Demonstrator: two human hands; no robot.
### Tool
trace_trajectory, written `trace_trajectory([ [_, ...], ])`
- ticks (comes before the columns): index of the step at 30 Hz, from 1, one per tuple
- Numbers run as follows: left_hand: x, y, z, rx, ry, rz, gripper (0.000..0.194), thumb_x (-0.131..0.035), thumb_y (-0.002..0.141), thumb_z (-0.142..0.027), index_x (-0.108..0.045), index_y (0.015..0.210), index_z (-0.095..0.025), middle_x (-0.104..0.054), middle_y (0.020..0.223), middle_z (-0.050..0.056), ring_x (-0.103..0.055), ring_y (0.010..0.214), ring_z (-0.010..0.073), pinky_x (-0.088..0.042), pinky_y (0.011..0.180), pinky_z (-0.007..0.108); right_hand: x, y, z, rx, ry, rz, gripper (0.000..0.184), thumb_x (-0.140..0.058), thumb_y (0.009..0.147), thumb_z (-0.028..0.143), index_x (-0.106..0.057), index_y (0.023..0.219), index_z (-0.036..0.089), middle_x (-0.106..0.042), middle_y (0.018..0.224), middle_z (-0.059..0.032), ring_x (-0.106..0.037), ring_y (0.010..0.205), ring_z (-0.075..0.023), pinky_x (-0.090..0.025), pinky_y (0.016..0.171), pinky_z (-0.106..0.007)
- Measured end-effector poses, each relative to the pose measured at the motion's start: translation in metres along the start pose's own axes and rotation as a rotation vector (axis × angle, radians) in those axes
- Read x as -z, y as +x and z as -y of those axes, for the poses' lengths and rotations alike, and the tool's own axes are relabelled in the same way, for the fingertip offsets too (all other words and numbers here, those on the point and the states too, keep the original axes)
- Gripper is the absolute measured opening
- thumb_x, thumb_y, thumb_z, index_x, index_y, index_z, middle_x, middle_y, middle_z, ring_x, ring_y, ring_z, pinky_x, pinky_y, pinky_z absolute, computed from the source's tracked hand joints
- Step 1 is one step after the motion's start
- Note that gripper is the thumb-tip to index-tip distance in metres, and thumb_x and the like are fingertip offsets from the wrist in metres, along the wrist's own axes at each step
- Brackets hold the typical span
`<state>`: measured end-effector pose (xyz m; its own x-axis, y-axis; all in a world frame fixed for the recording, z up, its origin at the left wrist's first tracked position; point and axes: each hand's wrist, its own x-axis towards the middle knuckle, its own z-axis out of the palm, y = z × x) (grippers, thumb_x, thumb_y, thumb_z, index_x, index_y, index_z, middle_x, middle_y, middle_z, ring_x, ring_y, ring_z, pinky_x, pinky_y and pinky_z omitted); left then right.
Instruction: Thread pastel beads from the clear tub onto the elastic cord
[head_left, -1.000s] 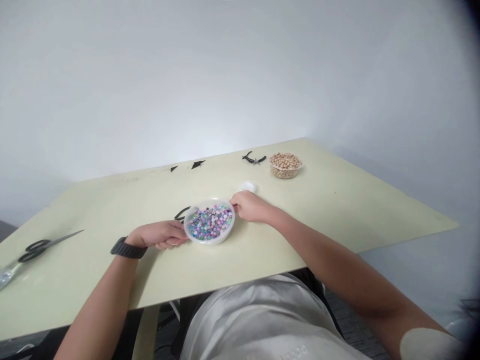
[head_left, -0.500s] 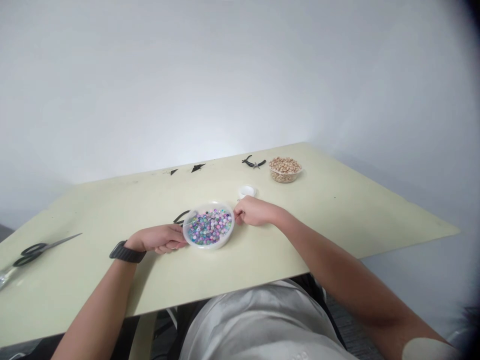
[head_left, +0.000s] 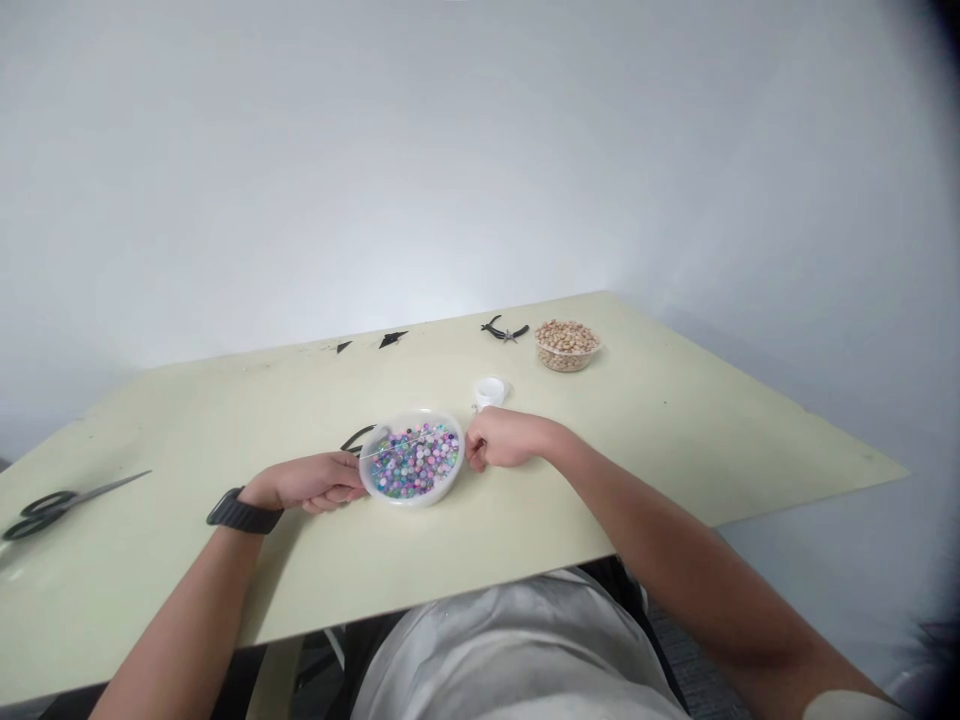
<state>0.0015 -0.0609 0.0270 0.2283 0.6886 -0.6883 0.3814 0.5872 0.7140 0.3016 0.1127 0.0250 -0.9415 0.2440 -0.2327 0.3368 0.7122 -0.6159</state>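
A white round bowl (head_left: 414, 500) full of small pink, purple, blue and white beads (head_left: 416, 460) stands near the middle of the table. My left hand (head_left: 319, 482), with a black watch on the wrist, is closed at the bowl's left rim. From its fingertips a thin wire (head_left: 390, 450) runs over the beads. My right hand (head_left: 502, 437) is closed in a pinch beside the bowl's right side; what its fingertips hold, if anything, is hidden. Just behind that hand is a small white cup (head_left: 490, 391).
Black handles of a tool (head_left: 358, 438) show behind the bowl. Scissors (head_left: 60, 506) lie at the left. Further back are black-handled pliers (head_left: 505, 330), a clear tub of tan beads or nuts (head_left: 568, 347) and dark triangular pieces (head_left: 391, 340). A wall rises behind the table (head_left: 697, 440).
The whole view has shifted slightly, so things sit a little lower and further left. Both hands keep their places at the bowl, and the wire shows more clearly across the beads.
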Motion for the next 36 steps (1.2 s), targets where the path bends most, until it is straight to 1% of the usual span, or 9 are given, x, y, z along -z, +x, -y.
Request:
trace_trajectory([
  [3,-0.001,-0.001,-0.002,-0.057,-0.027,-0.046,0.035,-0.065,0.085,-0.040,-0.042,0.069,-0.020,-0.022,0.060,-0.006,-0.013,0.048,0.0068,-0.006,0.043,0.025,0.001,0.000,0.002,0.018,-0.003,0.028,0.034,-0.052,0.064,-0.003,-0.077,0.077,0.016,-0.078,0.084,-0.0017,-0.069,0.078,-0.0141,-0.046,0.068,-0.020],
  [10,0.002,-0.002,-0.004,-0.142,-0.009,-0.121,0.045,-0.062,0.089,-0.048,-0.036,0.066,-0.020,-0.020,0.059,-0.007,-0.011,0.048,0.0066,-0.006,0.043,0.025,0.000,0.002,-0.003,0.006,-0.005,0.029,0.030,-0.056,0.067,-0.004,-0.077,0.078,0.015,-0.078,0.084,-0.0025,-0.068,0.077,-0.0147,-0.046,0.069,-0.021],
  [18,0.000,0.000,-0.005,-0.191,-0.026,-0.177,0.047,-0.061,0.092,-0.049,-0.034,0.067,-0.020,-0.020,0.061,-0.007,-0.012,0.049,0.0066,-0.007,0.043,0.024,0.002,0.002,-0.001,0.030,0.036,0.082,0.015,-0.066,0.075,0.008,-0.079,0.080,0.015,-0.080,0.090,-0.0028,-0.071,0.083,-0.0153,-0.047,0.071,-0.020],
  [21,0.000,0.000,-0.006,-0.230,-0.043,-0.200,0.046,-0.063,0.092,-0.049,-0.036,0.070,-0.020,-0.017,0.063,-0.007,-0.010,0.052,0.0066,-0.007,0.044,0.022,0.001,0.002,0.000,0.000,0.060,-0.002,0.019,-0.064,0.079,0.009,-0.080,0.089,0.014,-0.080,0.095,-0.0038,-0.071,0.087,-0.0150,-0.047,0.074,-0.020],
  [25,0.003,-0.002,-0.004,-0.308,-0.093,-0.253,0.045,-0.065,0.094,-0.051,-0.042,0.072,-0.019,-0.018,0.062,-0.008,-0.011,0.051,0.0059,-0.009,0.043,0.019,-0.003,0.003,0.000,-0.040,0.006,-0.231,0.020,-0.058,0.082,0.011,-0.078,0.088,0.014,-0.078,0.089,-0.0036,-0.064,0.078,-0.0130,-0.039,0.066,-0.021],
  [27,0.006,-0.004,-0.001,-0.337,-0.131,-0.222,0.052,-0.066,0.093,-0.053,-0.038,0.067,-0.019,-0.019,0.059,-0.008,-0.012,0.049,0.0049,-0.009,0.042,0.019,-0.005,0.003,0.000,-0.060,-0.024,-0.325,0.021,-0.055,0.083,0.010,-0.075,0.085,0.014,-0.075,0.087,-0.0041,-0.060,0.073,-0.0120,-0.035,0.062,-0.022],
  [30,0.012,-0.007,0.007,-0.345,-0.184,-0.068,0.058,-0.070,0.090,-0.054,-0.034,0.062,-0.019,-0.022,0.055,-0.008,-0.013,0.045,0.0036,-0.008,0.039,0.020,-0.006,0.004,0.001,-0.083,-0.057,-0.416,0.022,-0.051,0.083,0.009,-0.071,0.081,0.015,-0.073,0.086,-0.0032,-0.056,0.071,-0.0107,-0.032,0.061,-0.023],
  [33,0.017,-0.009,0.013,-0.332,-0.148,0.094,0.053,-0.072,0.089,-0.051,-0.041,0.062,-0.017,-0.025,0.052,-0.008,-0.015,0.043,0.0037,-0.009,0.039,0.020,-0.007,0.006,0.002,-0.101,-0.080,-0.457,0.020,-0.050,0.083,0.008,-0.068,0.075,0.015,-0.072,0.082,-0.0018,-0.055,0.069,-0.0099,-0.030,0.061,-0.024],
  [36,0.019,-0.008,0.014,-0.334,0.024,0.231,0.051,-0.070,0.091,-0.051,-0.053,0.061,-0.014,-0.029,0.048,-0.006,-0.022,0.043,0.0053,-0.014,0.043,0.023,-0.008,0.007,0.004,-0.123,-0.102,-0.487,0.019,-0.052,0.084,0.010,-0.067,0.073,0.016,-0.072,0.081,-0.0020,-0.054,0.068,-0.0100,-0.029,0.061,-0.025],
])
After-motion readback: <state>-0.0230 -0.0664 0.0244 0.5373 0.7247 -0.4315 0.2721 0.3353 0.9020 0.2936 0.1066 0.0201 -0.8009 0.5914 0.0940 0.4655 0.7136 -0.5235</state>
